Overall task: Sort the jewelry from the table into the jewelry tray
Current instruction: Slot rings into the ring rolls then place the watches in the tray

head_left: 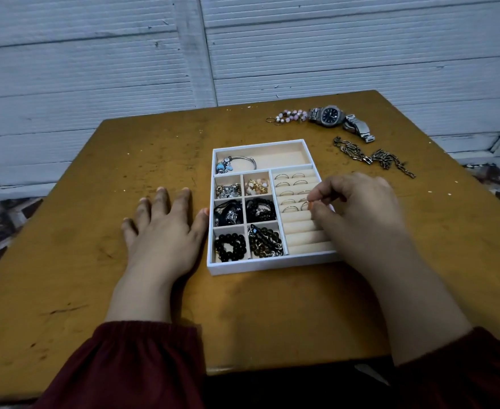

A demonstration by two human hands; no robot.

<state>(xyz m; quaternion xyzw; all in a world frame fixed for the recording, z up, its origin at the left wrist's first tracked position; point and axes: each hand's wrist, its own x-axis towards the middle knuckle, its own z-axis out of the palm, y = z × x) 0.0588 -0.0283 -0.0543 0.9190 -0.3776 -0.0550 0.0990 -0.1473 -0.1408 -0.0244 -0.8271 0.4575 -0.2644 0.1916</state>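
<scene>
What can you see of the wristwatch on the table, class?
The wristwatch looks like silver metal: dark blue dial, rounded case, link band opened out. It rests dial up on the table's far right, outside the tray. A pink bead bracelet lies right beside its left end.

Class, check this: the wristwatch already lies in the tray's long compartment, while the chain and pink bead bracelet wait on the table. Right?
No: the head view shows the wristwatch on the table too, near the pink bead bracelet and chain.
</scene>
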